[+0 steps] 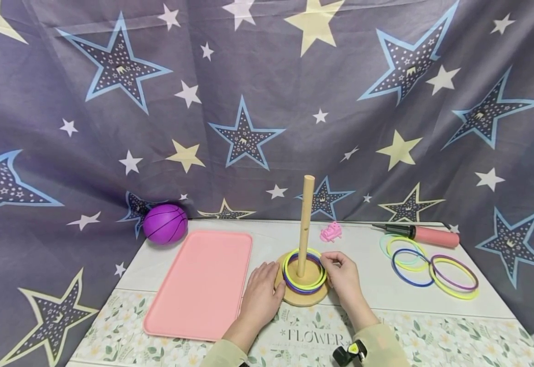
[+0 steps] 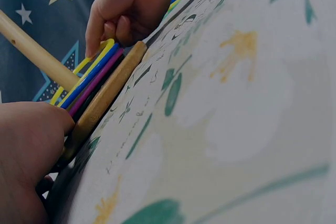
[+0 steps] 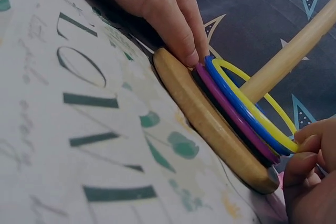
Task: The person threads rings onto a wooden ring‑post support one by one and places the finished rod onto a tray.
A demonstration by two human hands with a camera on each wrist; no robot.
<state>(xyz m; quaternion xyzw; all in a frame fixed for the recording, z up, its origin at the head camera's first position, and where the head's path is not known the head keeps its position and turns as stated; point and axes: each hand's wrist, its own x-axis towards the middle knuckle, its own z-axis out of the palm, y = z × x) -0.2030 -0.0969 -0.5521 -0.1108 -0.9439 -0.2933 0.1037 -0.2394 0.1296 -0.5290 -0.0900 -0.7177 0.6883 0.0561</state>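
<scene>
A wooden post (image 1: 305, 224) rises from a round wooden base (image 1: 303, 299). Stacked around its foot are a yellow ring (image 3: 262, 121), a blue ring (image 3: 236, 115), a purple ring (image 3: 216, 97) and a dark layer beneath. My right hand (image 1: 344, 277) pinches the right edge of the yellow ring, which tilts up a little off the blue one in the right wrist view. On the other side, my left hand (image 1: 262, 293) rests against the base with fingers extended, its thumb at the edge of the stack. Its fingertips are partly hidden in the left wrist view.
Left of the base lies a pink tray (image 1: 202, 280), with a purple ball (image 1: 165, 224) behind it. A small pink toy (image 1: 331, 232) sits behind the post. Several loose rings (image 1: 412, 284) and a hand pump (image 1: 432, 236) lie at the right. A starry curtain (image 1: 267, 76) hangs behind.
</scene>
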